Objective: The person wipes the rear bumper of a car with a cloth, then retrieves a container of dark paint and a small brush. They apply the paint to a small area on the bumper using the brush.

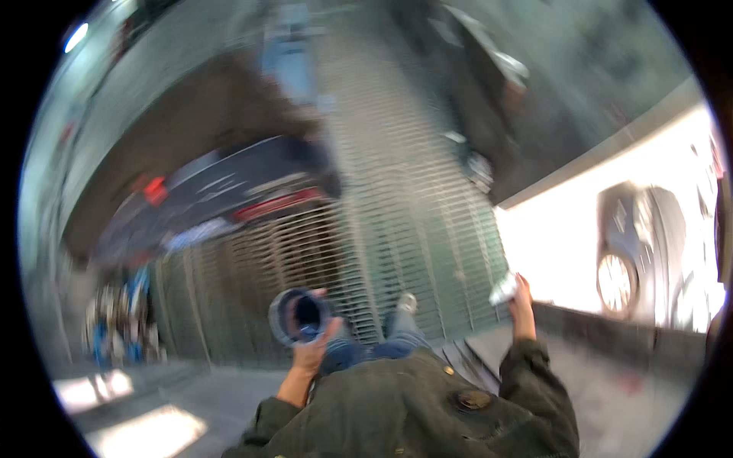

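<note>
My left hand [311,353] is wrapped round a round, clear-walled cup [279,319] with something dark blue in it, held in front of my legs. Motion blur hides what exactly is inside. Off to the right, my right hand [522,307] grips a crumpled white cloth or wipe [503,290] between its fingers, with the arm out at my side. Both hands are apart from any surface.
Ribbed metal grating [405,229] covers the floor under my feet. At the left stands a blurred dark vehicle [252,172] with a red strip. Several bottles and cans [118,324] are grouped lower left. Beyond a bright opening on the right is a car [641,252].
</note>
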The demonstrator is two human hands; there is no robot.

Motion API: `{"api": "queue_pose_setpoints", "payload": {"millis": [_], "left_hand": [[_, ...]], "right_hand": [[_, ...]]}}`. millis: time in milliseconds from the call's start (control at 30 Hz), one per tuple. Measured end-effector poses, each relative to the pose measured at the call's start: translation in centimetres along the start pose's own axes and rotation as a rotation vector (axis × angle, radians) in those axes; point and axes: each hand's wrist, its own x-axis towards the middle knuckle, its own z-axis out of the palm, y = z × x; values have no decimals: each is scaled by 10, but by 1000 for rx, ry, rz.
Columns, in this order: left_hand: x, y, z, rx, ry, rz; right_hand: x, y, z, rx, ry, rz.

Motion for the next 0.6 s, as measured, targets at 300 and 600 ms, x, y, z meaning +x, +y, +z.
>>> {"api": "queue_pose_setpoints", "payload": {"millis": [300,600], "left_hand": [[-25,-11,-108,-450,511,62],[-81,-67,-332,-288,843,212]], "right_hand": [[-107,58,173,-388,-206,33],[-200,122,448,-829,-575,-9]]}}
